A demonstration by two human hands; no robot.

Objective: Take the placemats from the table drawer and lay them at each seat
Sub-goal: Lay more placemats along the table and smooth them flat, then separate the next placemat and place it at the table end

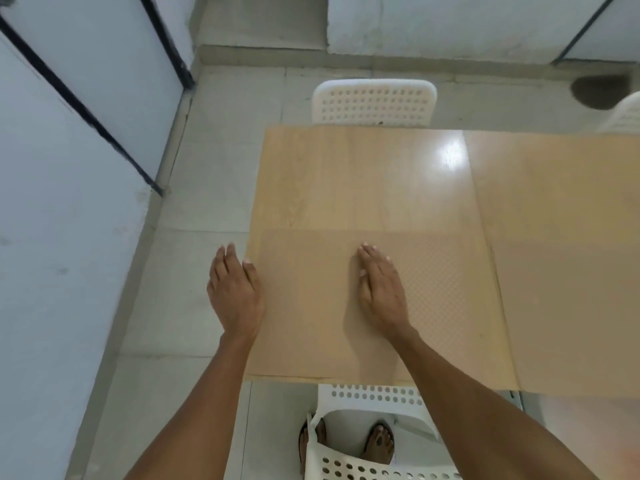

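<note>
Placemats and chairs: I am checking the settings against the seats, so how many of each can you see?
Placemats: 2, near seat and right
White chairs: 3, far, near, right edge
Total: 5

Bare wooden table (363, 181) stretches open beyond the flat right hand (381, 289), up to a white perforated chair (374, 102) at the far edge. Left of the open left hand (235, 292), past the table's side, only floor tiles (221, 161) reach the wall (52, 202). A second chair (374, 403) stands beneath the forearms.
</note>
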